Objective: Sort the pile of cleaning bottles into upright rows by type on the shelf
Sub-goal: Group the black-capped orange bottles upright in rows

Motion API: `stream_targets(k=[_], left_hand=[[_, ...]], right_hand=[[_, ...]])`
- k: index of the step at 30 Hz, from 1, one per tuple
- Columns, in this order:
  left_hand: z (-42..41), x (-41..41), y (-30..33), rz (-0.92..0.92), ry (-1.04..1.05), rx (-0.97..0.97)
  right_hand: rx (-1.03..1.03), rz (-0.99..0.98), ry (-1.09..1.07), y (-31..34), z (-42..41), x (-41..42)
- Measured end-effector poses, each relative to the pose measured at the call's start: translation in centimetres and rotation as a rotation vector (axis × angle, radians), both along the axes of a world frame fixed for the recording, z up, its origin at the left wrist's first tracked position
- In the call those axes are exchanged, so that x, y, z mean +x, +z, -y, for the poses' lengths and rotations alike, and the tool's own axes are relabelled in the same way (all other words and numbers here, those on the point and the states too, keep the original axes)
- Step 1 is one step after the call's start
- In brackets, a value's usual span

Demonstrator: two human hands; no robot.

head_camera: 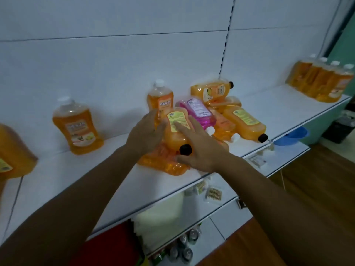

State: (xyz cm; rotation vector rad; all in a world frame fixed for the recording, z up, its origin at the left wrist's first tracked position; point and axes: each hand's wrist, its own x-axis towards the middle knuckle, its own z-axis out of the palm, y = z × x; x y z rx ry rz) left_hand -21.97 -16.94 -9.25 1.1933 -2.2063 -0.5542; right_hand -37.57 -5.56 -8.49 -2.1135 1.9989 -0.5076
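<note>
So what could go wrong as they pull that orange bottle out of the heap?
1. The black-capped bottle between the left hand and right hand lies on other bottles; lifting it may shift the pile.
2. The pink bottle leans against it and might roll once it goes.
3. Another bottle lies with its cap near the shelf edge and could slide off.

Reached over the white shelf (288, 104) with both arms, left hand (146, 131) and right hand (197, 148) laid with straight fingers on a black-capped orange bottle (175, 129) atop the pile, pink bottle (197, 110) just behind.
</note>
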Motion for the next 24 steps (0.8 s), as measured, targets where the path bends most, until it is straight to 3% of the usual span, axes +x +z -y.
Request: stream_targets(k=[3,8,12,19,24], left_hand=[[1.2,-1.4,0.2,-0.122,-0.138,0.121],[2.2,-2.5,0.1,-0.26,-0.157,0.292],[1.5,-1.6,1.3,-0.513,-0.009,0.359],[-3.3,6.0,2.5,-0.698,0.314,0.325],[-9.8,13.7,0.4,-0.579,0.52,0.196]], right_hand=[[0.016,0.001,0.05,-0.4,0.8,-0.3],[-0.066,0.07,0.137,-0.2,1.2,-1.0],[-0.15,0.226,0.161,1.3,0.8,-1.1],[-0.247,0.597,0.281,3.8,0.9,3.5],[-0.158,0.795,0.43,3.1,1.2,9.9]])
